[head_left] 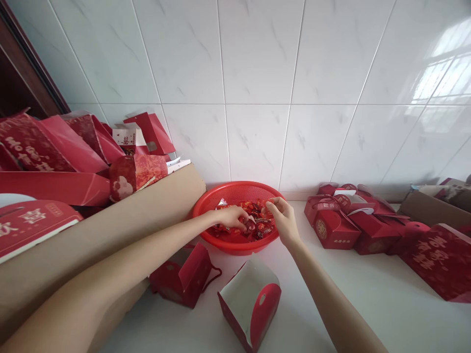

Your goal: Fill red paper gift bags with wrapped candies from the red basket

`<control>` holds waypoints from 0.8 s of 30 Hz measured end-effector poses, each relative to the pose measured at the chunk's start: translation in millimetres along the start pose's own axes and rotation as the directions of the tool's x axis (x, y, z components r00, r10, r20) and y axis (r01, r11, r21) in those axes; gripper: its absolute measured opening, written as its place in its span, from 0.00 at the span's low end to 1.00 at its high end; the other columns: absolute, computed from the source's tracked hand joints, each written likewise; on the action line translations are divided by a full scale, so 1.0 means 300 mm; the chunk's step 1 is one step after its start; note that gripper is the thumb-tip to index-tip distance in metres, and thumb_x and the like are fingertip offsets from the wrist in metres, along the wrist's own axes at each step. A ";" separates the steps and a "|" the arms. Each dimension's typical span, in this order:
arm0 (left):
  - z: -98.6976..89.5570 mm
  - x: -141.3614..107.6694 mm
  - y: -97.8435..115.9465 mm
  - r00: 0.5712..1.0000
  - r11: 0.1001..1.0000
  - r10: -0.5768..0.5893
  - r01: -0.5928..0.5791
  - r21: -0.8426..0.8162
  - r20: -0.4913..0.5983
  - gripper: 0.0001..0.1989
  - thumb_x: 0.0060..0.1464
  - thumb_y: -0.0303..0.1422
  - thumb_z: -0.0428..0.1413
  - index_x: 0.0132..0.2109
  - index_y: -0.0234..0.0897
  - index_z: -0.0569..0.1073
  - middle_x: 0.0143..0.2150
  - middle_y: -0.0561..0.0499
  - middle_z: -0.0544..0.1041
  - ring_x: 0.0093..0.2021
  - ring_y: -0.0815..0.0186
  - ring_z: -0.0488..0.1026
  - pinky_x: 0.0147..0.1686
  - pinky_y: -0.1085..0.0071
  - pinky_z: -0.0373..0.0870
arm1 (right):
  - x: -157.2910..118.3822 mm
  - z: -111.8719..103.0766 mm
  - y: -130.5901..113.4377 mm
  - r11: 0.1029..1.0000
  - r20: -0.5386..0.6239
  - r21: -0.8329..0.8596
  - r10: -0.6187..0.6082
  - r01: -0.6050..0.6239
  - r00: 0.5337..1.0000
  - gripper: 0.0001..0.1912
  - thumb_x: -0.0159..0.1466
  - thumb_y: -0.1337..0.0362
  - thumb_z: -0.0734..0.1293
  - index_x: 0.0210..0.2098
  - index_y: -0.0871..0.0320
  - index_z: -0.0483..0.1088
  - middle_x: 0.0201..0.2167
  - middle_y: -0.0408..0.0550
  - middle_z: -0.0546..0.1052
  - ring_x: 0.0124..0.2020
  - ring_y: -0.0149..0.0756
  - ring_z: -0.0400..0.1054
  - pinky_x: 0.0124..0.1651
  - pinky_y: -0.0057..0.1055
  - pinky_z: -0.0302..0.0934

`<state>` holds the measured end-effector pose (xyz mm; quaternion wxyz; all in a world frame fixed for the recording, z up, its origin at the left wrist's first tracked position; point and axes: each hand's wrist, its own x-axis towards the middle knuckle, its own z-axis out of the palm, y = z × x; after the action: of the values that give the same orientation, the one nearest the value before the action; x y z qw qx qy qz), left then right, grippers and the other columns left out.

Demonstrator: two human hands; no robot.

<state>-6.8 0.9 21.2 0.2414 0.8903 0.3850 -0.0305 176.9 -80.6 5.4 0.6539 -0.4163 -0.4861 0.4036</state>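
Note:
A red plastic basket with a mesh wall stands against the tiled wall, with many small wrapped candies inside, mostly red. My left hand reaches into it from the left, fingers curled down and closed on a shiny dark red wrapped candy. Over the basket's right side, my right hand has thumb and forefinger pinched together. Whatever is between those fingertips is too small to make out. In front of the basket stands an open red gift box with a pale inside; no contents show in it.
Another open red box with a cord handle sits left of it, beside a large cardboard carton full of red boxes. Several closed red boxes cluster at the right, near another cardboard carton.

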 end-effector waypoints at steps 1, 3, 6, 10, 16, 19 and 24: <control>-0.019 0.001 -0.012 0.999 0.999 0.003 -0.004 -0.034 -0.035 0.09 0.48 0.38 0.61 0.27 0.38 0.72 0.24 0.56 0.71 0.27 0.67 0.66 0.28 0.73 0.58 | 0.002 -0.001 0.000 1.000 0.004 -0.006 -0.001 0.001 1.000 0.15 0.56 0.50 0.70 0.28 0.55 0.69 0.22 0.43 0.75 0.27 0.36 0.69 0.33 0.33 0.63; -0.051 0.000 -0.036 0.998 0.994 0.008 -0.015 -0.110 -0.061 0.13 0.49 0.42 0.62 0.28 0.37 0.73 0.24 0.56 0.70 0.27 0.68 0.65 0.29 0.72 0.58 | 0.005 -0.002 -0.001 1.000 0.009 -0.014 0.002 -0.002 1.000 0.16 0.56 0.49 0.70 0.28 0.55 0.70 0.22 0.44 0.75 0.26 0.35 0.67 0.33 0.33 0.63; -0.076 -0.007 -0.057 0.996 0.976 0.044 -0.059 -0.211 -0.076 0.17 0.47 0.47 0.63 0.32 0.36 0.75 0.27 0.54 0.73 0.28 0.67 0.66 0.30 0.72 0.59 | 0.008 -0.005 -0.004 1.000 0.018 -0.020 0.015 -0.015 1.000 0.17 0.56 0.48 0.70 0.27 0.55 0.70 0.23 0.44 0.74 0.26 0.35 0.66 0.34 0.33 0.63; -0.083 -0.013 -0.063 0.994 0.958 0.073 -0.093 -0.272 -0.084 0.22 0.48 0.51 0.62 0.37 0.35 0.78 0.30 0.52 0.75 0.29 0.67 0.66 0.31 0.72 0.60 | 0.010 -0.011 -0.005 1.000 0.034 -0.002 0.029 -0.029 0.999 0.18 0.56 0.46 0.70 0.27 0.55 0.69 0.24 0.44 0.74 0.27 0.35 0.66 0.33 0.33 0.62; -0.100 -0.013 -0.079 1.000 0.980 -0.012 0.017 -0.199 0.026 0.20 0.47 0.49 0.63 0.37 0.34 0.80 0.29 0.53 0.76 0.26 0.70 0.62 0.26 0.73 0.56 | 0.011 -0.014 -0.007 0.999 0.055 0.021 0.031 -0.032 0.998 0.17 0.55 0.47 0.70 0.27 0.55 0.71 0.25 0.44 0.75 0.27 0.34 0.66 0.35 0.33 0.63; -0.104 -0.018 -0.094 0.996 0.967 -0.057 0.071 -0.245 0.066 0.21 0.44 0.48 0.64 0.38 0.34 0.81 0.29 0.53 0.77 0.26 0.70 0.63 0.26 0.74 0.58 | 0.010 -0.014 -0.010 0.999 0.069 0.008 0.050 -0.051 0.996 0.19 0.55 0.46 0.71 0.27 0.55 0.71 0.25 0.44 0.75 0.28 0.35 0.67 0.34 0.32 0.63; -0.111 -0.034 -0.086 0.995 0.925 -0.100 0.098 -0.368 0.014 0.25 0.43 0.47 0.66 0.44 0.36 0.80 0.31 0.54 0.78 0.26 0.72 0.64 0.26 0.74 0.60 | 0.007 -0.015 -0.008 0.999 0.089 0.000 0.033 -0.033 0.995 0.19 0.55 0.45 0.71 0.26 0.55 0.70 0.25 0.44 0.76 0.28 0.35 0.67 0.35 0.33 0.63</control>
<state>-36.4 24.3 42.4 0.4013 0.8087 0.4288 0.0324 182.0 -80.2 7.5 0.6251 -0.4054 -0.5074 0.4330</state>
